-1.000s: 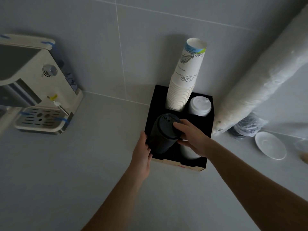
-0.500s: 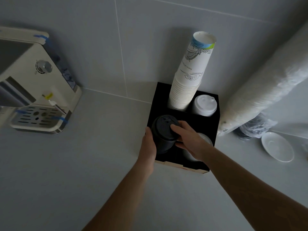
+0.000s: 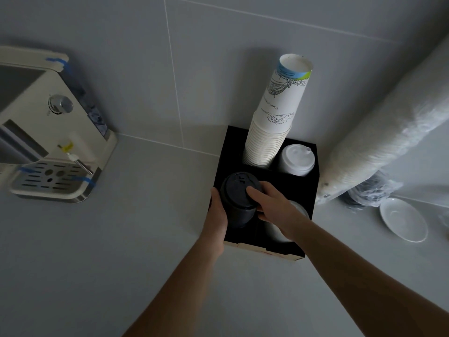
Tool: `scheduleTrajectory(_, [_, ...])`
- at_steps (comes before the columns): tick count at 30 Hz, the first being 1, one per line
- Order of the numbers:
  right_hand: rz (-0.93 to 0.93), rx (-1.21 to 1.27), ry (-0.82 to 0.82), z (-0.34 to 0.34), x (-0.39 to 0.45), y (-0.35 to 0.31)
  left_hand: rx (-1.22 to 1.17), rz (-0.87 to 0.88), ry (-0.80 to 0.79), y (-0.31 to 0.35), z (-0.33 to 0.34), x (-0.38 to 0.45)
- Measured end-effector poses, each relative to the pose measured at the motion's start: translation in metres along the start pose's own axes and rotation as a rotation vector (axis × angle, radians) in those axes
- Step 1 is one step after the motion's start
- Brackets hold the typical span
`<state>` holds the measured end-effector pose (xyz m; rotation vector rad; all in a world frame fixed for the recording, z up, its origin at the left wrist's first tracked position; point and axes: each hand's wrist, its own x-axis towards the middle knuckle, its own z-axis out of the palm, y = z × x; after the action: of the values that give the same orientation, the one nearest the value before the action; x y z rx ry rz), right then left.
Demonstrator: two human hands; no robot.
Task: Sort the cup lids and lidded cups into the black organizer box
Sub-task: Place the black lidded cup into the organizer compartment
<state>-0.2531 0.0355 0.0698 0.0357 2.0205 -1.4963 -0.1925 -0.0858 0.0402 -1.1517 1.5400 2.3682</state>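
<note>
Grey counter (image 3: 97, 263), dim light. Coffee machine (image 3: 48, 132), well left of the black organizer box (image 3: 313, 188), cut off at the frame edge, blue tape on its corners and drip tray. A long sleeve of white lids (image 3: 388, 142) in clear plastic leans against the wall just right of the box, its upper end out of frame. The box stands at the foot of the tiled wall, four compartments seen from above. A stack of paper cups (image 3: 274, 117) rises from its far-left compartment, tilted slightly right, open mouth at the top. A white lidded cup (image 3: 296, 159) stands upright in the far-right compartment. A white saucer (image 3: 403, 220) lies right of the box, near the sleeve's lower end.

The black lidded cup (image 3: 239, 198) sits in the near-left compartment, long axis near vertical, lid uppermost and leaning a little toward the viewer; its base is lost in the dark of the box. The left hand (image 3: 216, 217) is wrapped against its left side. The right hand (image 3: 272, 205) is closed on its right side, fingertips (image 3: 252, 190) resting on the lid. A pale object in the near-right compartment is mostly hidden behind the right wrist; its kind cannot be determined
</note>
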Motion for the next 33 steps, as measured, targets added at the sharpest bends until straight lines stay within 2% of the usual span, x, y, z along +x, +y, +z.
scheduleTrajectory(9, [-0.018, -0.039, 0.099, 0.012, -0.003, 0.020, -0.097, -0.083, -0.053, -0.005, 0.001, 0.008])
scheduleTrajectory(13, [-0.015, -0.050, 0.127, 0.012, -0.001, 0.013, -0.088, -0.052, -0.035, -0.003, 0.001, 0.000])
scheduleTrajectory(19, [-0.002, -0.047, 0.097, 0.007, 0.002, 0.008, 0.009, 0.085, -0.026, -0.010, -0.007, -0.009])
scheduleTrajectory(24, [0.001, -0.159, 0.130, 0.003, -0.002, 0.012, 0.052, 0.072, -0.060, 0.006, -0.010, -0.008])
scheduleTrajectory(28, [-0.018, -0.155, 0.077, -0.013, 0.000, 0.006, 0.132, 0.033, -0.120, 0.018, -0.012, -0.006])
scheduleTrajectory(33, [-0.097, -0.105, 0.036, -0.013, -0.001, 0.003, 0.154, 0.138, -0.030, 0.014, -0.001, -0.013])
